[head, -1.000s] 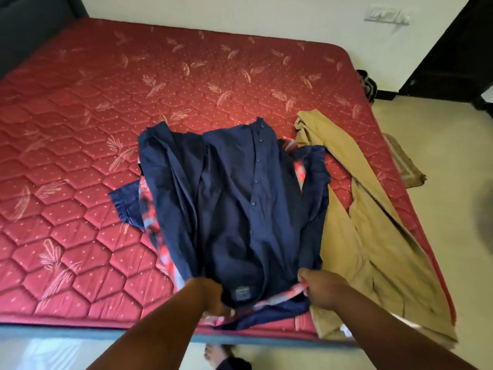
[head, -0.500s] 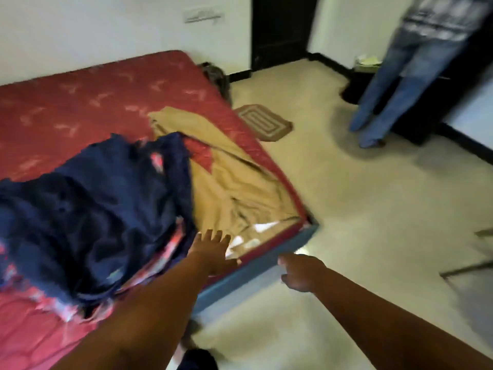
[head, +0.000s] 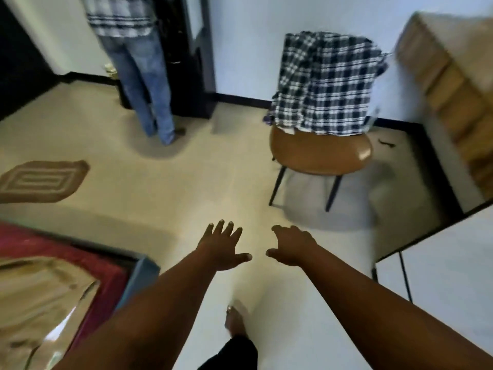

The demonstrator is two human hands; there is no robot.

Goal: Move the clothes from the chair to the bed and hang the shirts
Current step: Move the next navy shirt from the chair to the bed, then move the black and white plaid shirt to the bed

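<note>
Both hands are reaching out over the floor (head: 160, 198), holding nothing: the left hand (head: 221, 249) is showing a spread grip, fingers straight and fanned, while the right hand (head: 292, 245) is hanging with a loose grip, fingers lightly curled (nothing in it). Ahead, well apart from both hands, a checked shirt (head: 328, 84) is draping over the back of the chair (head: 320, 153), its hem touching the seat. At lower left, tan clothes (head: 34, 303) are lying on the corner of the bed (head: 53, 244). Another person (head: 136, 62) is standing by the far wall, and a mat (head: 40, 181) is lying on the floor near the bed.
</note>
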